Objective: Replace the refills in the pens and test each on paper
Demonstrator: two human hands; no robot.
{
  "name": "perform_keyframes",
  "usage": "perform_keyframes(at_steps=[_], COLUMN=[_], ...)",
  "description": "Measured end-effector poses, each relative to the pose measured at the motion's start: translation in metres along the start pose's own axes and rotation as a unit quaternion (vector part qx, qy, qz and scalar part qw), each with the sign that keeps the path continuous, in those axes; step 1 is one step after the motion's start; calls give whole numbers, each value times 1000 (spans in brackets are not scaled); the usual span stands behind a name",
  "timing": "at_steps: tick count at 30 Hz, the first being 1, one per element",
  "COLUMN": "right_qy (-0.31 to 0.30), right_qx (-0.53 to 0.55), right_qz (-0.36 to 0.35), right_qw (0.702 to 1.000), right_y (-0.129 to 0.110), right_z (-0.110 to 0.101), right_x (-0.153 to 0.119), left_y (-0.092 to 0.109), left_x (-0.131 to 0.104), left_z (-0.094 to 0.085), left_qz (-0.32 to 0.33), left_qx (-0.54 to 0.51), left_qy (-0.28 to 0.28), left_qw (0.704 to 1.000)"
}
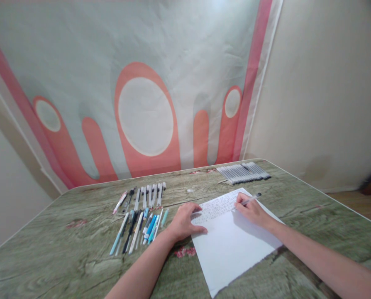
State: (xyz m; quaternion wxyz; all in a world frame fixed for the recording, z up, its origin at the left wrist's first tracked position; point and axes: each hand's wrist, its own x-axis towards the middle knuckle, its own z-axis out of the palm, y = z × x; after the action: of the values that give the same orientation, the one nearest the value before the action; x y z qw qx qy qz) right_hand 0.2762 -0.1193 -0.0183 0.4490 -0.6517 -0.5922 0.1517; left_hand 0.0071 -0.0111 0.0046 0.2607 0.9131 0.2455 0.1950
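A white sheet of paper (235, 245) lies slanted on the table, its upper part covered with rows of small handwriting. My right hand (252, 211) rests on the sheet, closed around a clear pen (250, 199) with a dark end pointing up and right. The pen's tip is at the lower lines of writing, partly hidden by the fingers. My left hand (185, 222) lies at the paper's left edge, thumb and fingers apart, pressing on the sheet and holding nothing.
Several blue, black and white pens (138, 232) lie left of my left hand. Behind them is a row of clear capped pens (150, 196). Many clear pens (244, 172) sit side by side at the back right. A small white piece (190, 190) lies on the wood-patterned table (89, 232).
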Motion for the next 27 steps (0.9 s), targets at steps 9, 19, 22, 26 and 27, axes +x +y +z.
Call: perform_keyframes(at_steps=[9,19,22,26,27], right_qy=[22,-24,-90,-121,-117], right_qx=[8,114,99,-8,-23], right_qz=[28,74,13,-105,-125], right_qw=[999,990,991,987,985], right_y=[1,-15,-30,-47,-50], right_z=[0,2,15,56,69], right_x=[1,14,37,80,90], left_y=[0,-4,-5,-8,-9], left_x=[0,0,-1,-2,-2], left_z=[-2,2,5,6,6], left_qz=[3,10,7,-40,-54], left_qx=[-8,-13,-32,-72,-85], left_qy=[-8,21,59,119,131], left_qw=[1000,1000,998,989,986])
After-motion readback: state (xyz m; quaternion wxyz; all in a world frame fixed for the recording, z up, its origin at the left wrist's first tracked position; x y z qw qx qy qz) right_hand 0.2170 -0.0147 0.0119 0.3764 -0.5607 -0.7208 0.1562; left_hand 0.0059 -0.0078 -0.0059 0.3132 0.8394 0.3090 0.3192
